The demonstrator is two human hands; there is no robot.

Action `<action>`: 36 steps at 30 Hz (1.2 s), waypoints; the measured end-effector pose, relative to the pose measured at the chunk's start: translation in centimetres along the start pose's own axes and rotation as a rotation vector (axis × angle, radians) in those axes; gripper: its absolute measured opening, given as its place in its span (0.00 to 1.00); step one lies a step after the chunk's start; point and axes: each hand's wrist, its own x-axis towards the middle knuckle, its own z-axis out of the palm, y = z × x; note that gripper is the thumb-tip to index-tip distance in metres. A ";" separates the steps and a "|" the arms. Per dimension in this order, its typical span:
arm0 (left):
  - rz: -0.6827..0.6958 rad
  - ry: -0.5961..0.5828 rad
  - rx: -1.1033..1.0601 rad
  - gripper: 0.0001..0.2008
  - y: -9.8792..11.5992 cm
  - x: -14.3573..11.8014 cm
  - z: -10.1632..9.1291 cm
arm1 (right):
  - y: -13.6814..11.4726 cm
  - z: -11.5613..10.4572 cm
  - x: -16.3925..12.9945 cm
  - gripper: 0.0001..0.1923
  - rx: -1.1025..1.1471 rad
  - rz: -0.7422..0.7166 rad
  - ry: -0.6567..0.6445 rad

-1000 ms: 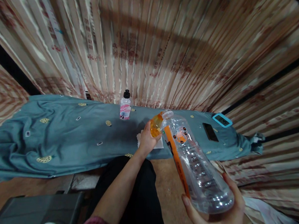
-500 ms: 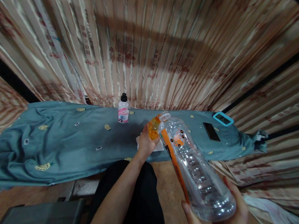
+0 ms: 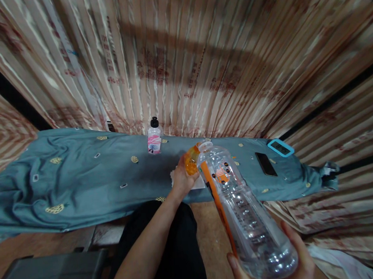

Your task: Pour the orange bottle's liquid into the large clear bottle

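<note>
My left hand is closed around a small bottle of orange-yellow colour, held over the cloth-covered table. A large clear plastic bottle with an orange label lies tilted in my right hand, which grips it near its base. The mouth of the large bottle meets the top of the small orange one. I cannot tell whether any liquid passes between them. Under my left hand a white paper sheet lies partly covered on the cloth.
A clear bottle with a black cap and pink label stands at the table's back. To the right lie a dark phone and a blue-framed device. The teal cloth covers the table. Curtains hang behind; a grey box is lower left.
The large bottle's base has dipped slightly lower and to the right. Both hands keep their holds, and the view has shifted a little.
</note>
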 end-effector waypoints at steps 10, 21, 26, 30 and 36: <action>0.000 0.001 -0.001 0.30 -0.7 0.0 0.3 | 0.5 -0.2 0.5 0.55 0.010 -0.093 0.019; 0.010 0.010 -0.025 0.29 -0.6 0.0 0.1 | 2.4 -0.3 -0.4 0.58 0.112 0.029 -0.011; 0.005 0.008 -0.014 0.30 -0.5 0.1 0.2 | 3.7 -0.4 -0.2 0.59 0.111 0.015 -0.032; 0.010 0.004 -0.061 0.30 -0.7 0.1 0.4 | 4.5 -0.5 0.1 0.58 0.089 -0.047 -0.020; 0.006 0.002 -0.045 0.29 -1.1 0.1 0.4 | 2.7 -0.5 0.1 0.55 0.073 0.051 -0.016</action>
